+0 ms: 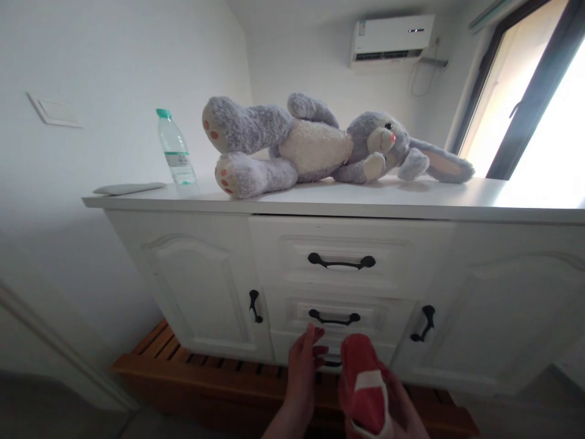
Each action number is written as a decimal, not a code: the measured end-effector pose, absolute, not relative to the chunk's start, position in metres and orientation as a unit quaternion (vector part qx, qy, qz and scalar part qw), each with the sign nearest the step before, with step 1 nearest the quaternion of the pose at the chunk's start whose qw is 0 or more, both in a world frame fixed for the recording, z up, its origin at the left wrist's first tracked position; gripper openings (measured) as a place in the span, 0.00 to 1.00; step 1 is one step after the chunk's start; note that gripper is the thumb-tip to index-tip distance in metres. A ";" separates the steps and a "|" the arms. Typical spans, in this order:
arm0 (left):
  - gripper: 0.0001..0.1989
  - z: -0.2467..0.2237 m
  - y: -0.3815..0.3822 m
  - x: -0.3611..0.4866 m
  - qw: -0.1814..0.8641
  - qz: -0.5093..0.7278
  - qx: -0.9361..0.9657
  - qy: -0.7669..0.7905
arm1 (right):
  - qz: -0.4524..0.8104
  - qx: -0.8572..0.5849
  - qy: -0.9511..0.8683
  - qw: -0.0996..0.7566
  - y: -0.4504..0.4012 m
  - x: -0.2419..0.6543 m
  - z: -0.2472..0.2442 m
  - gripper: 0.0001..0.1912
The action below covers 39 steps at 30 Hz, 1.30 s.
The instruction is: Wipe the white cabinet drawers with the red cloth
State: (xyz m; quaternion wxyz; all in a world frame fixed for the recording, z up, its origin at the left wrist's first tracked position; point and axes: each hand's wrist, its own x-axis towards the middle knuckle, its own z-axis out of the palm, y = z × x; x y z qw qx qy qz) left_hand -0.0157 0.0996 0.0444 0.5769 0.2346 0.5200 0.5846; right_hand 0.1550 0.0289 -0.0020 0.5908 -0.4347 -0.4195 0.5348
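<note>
A red item with white parts (365, 390), perhaps a small shoe, is held at the bottom centre by my right hand (398, 399), whose fingers are partly hidden behind it. Just left of it, my left hand (303, 361) is raised with its fingers slightly curled and apart, holding nothing. Both hands are in front of the lower drawers of a white cabinet (201, 292), near the middle drawer's black handle (334, 317).
On the cabinet top lie a large grey plush rabbit (315, 146) and a flat pale object (130, 188); a plastic bottle (177, 149) stands at left. A slatted wooden bench (205, 381) sits below. A window (525, 91) is at right.
</note>
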 end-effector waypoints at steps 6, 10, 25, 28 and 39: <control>0.30 0.050 0.062 -0.054 0.305 0.677 0.281 0.608 | 0.088 -0.338 -0.798 0.491 0.104 0.064 0.074 0.20; 0.32 0.066 0.079 -0.064 0.247 0.690 0.320 0.600 | -0.171 -0.215 -0.905 0.325 0.157 0.019 0.110 0.17; 0.28 0.065 0.101 0.029 0.415 0.593 0.480 0.496 | -0.318 -0.234 -0.871 0.291 0.160 0.160 0.100 0.14; 0.28 0.066 0.102 0.068 0.455 0.572 0.527 0.434 | -0.336 -0.272 -0.860 0.272 0.148 0.213 0.099 0.16; 0.24 0.051 0.107 0.140 0.536 0.522 0.560 0.355 | -0.310 -0.371 -0.847 0.219 0.125 0.313 0.052 0.23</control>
